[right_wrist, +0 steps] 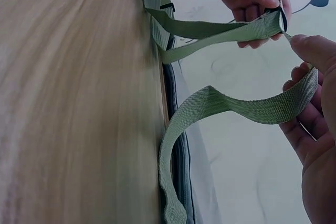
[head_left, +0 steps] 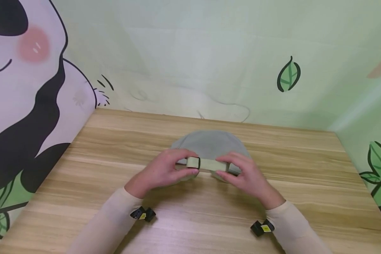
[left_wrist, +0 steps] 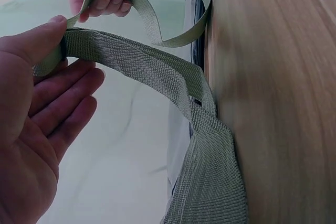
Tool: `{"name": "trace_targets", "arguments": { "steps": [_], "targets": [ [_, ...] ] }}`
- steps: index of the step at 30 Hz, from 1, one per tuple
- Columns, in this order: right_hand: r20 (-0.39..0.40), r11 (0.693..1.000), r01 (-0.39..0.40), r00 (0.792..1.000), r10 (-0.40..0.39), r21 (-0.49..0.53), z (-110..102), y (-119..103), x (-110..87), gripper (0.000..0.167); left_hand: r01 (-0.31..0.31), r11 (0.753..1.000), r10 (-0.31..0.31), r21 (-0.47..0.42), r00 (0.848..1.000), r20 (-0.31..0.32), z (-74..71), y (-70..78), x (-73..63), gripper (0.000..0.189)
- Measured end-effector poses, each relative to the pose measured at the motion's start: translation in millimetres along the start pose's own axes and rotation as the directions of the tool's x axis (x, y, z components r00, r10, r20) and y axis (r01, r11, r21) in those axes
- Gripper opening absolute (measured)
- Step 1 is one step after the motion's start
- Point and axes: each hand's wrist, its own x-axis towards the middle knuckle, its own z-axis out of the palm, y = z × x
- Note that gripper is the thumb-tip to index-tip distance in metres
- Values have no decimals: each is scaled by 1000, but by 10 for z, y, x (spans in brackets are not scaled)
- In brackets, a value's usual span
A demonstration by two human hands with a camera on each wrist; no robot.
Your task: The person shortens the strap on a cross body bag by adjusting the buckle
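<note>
A grey fabric bag [head_left: 209, 143] with a dark zipper edge lies on the wooden table. Its pale green webbing strap [head_left: 209, 164] is lifted off the near side and stretched between both hands. My left hand [head_left: 166, 167] pinches the strap at a dark slider buckle [head_left: 199, 163], thumb on one side and fingers on the other. To the right, my right hand [head_left: 246, 174] pinches the same strap between thumb and fingers. In the left wrist view, a doubled length of webbing [left_wrist: 131, 59] drops from the buckle to the bag. A single curved length [right_wrist: 252, 108] hangs from the right hand.
The wooden tabletop [head_left: 190, 218] reaches back to a pale green printed wall [head_left: 184, 63]. A panda drawing [head_left: 76, 88] covers the left side wall, and leaf drawings [head_left: 289, 76] appear on the back and right. Small black devices [head_left: 143, 214] sit on both sleeves.
</note>
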Motion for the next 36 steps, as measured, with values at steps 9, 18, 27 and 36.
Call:
{"name": "trace_targets", "arguments": {
  "steps": [9, 18, 27, 36],
  "targets": [
    [14, 998, 42, 999, -43, 38, 80, -32, 68, 26, -61, 997, 60, 48, 998, 24, 21, 39, 39, 30],
    [56, 1000, 17, 998, -18, 18, 125, -84, 105, 41, -83, 993, 78, 89, 995, 61, 37, 74, 82, 32],
    [46, 993, -104, 993, 106, -52, 39, -81, 12, 45, 30, 999, -31, 33, 999, 42, -15, 50, 25, 27],
    [10, 997, -55, 998, 55, 50, 51, -45, -2, 40, 30, 999, -31, 17, 999, 34, -14, -13, -18, 31]
  ]
}}
